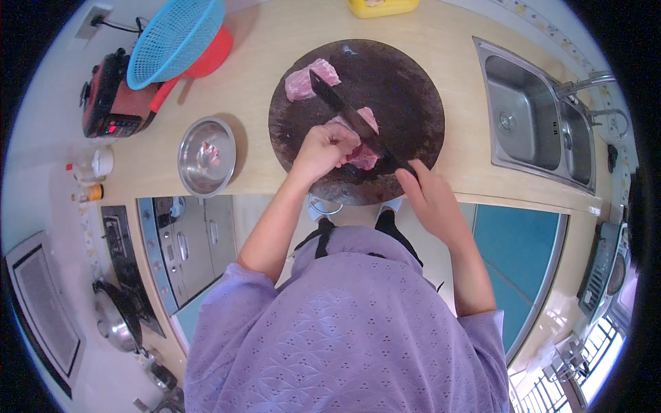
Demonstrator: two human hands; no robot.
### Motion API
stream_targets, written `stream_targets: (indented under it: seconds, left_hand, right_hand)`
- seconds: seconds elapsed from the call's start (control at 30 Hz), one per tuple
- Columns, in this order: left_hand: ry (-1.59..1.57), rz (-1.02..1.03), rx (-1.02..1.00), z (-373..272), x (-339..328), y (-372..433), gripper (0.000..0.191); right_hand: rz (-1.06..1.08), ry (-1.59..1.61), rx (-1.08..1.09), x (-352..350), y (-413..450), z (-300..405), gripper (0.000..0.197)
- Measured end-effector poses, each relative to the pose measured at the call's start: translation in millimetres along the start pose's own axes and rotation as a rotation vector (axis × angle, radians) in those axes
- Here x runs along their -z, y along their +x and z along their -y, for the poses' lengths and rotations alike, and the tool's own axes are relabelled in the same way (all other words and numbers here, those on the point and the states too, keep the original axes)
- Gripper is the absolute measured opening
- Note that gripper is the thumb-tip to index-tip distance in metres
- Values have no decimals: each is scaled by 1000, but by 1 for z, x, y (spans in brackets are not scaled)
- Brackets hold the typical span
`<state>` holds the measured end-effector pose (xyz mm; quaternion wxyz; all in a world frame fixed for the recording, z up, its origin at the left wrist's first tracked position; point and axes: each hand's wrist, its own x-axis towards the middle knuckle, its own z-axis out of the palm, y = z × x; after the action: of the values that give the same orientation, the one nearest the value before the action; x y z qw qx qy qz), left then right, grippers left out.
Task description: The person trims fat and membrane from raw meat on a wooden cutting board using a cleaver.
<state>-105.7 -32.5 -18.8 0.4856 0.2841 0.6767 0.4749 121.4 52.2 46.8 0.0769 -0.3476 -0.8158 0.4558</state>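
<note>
A round dark chopping board (408, 103) lies on the counter in front of me. My right hand (431, 199) grips the handle of a dark-bladed kitchen knife (338, 106), whose blade points up and to the left across the board. Under and beside the blade is a piece of raw meat (364, 157), partly hidden by the knife and my fingers. With fingers curled, my left hand (330, 149) presses on this meat at its left side. Another chunk of raw meat (304, 82) rests at the board's upper left, with the knife's tip over it.
Left of the board stands a steel bowl (206, 180) with small meat bits inside. Behind it are a blue plastic colander (175, 41), a red container (211, 54) and an electric cooker (124, 98). A double steel sink (526, 134) is at right. A yellow container (382, 8) stands at the back.
</note>
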Motion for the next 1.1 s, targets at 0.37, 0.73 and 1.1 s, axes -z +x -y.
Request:
stream_targets:
  seconds: [0.37,0.73,1.1]
  left_hand:
    - [-129,-51,64,6,18,-10,14]
    - [-262,-133,77,2,2,-7,18]
    - [-278,-373,-115,6,-12,2,12]
  right_hand:
    - [44,318,-240,27,-38,-23,31]
    - [218,213,-172,54,-40,-18,28]
    - [194,113,-269,63,-35,-30,29]
